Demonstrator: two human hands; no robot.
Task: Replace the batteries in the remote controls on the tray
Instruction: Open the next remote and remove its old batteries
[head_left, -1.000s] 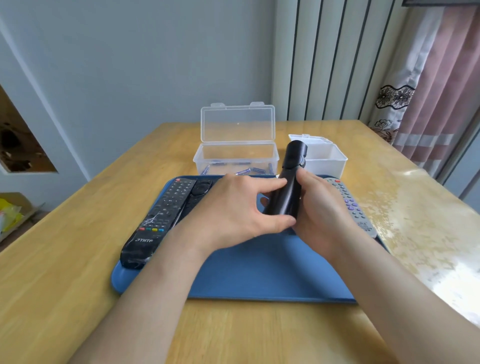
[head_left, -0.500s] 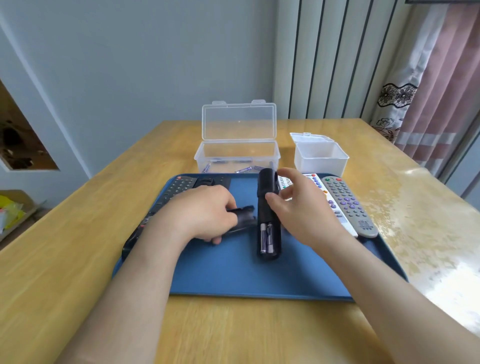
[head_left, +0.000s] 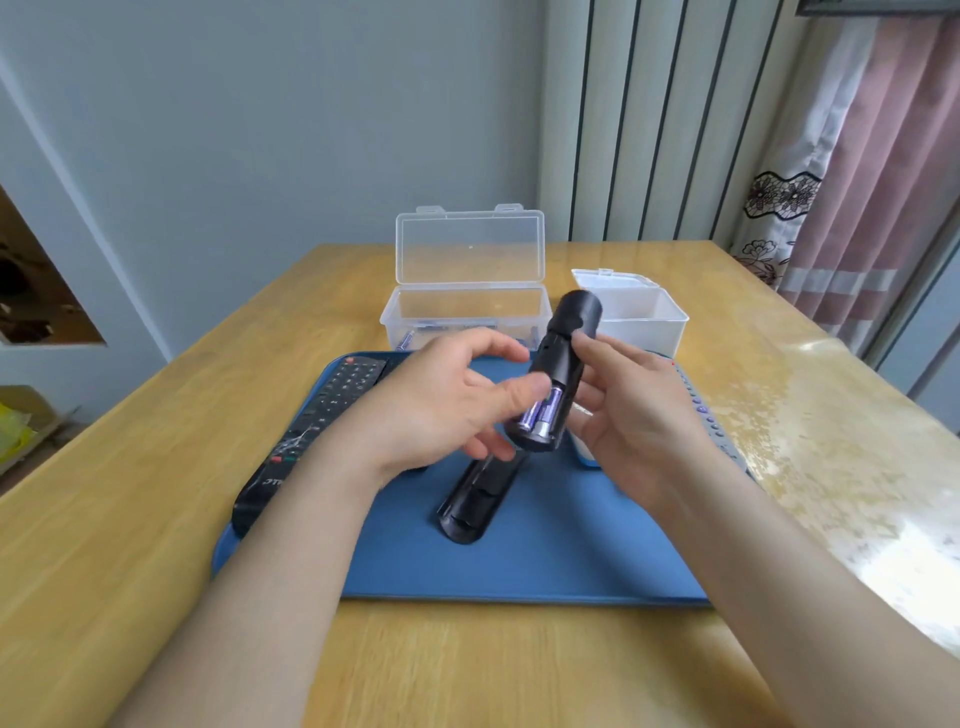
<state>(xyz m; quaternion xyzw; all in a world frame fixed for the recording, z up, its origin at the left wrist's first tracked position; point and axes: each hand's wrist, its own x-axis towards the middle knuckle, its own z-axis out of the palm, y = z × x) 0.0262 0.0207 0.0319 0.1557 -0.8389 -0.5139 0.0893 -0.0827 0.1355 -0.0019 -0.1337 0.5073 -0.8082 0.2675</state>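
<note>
Raised black remote (head_left: 563, 358) above blue tray (head_left: 545, 561), gripped in right hand (head_left: 634, 421). Set back cover (head_left: 478, 493) down on tray; freed left hand (head_left: 441, 410), fingers loose, thumb against exposed batteries (head_left: 543, 413). Looks ready for prising them out.

txt | blk remote (head_left: 322, 415) | white logo part-hidden by arm, can't read

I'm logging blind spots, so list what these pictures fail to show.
Head view only:
- Grey button remote: mostly behind the right hand.
- Spare batteries in the clear lidded plastic box: too small to count.
- Opaque white plastic box: contents hidden by its wall.
- Purple-labelled batteries in the slim black remote: markings blurred.
</note>
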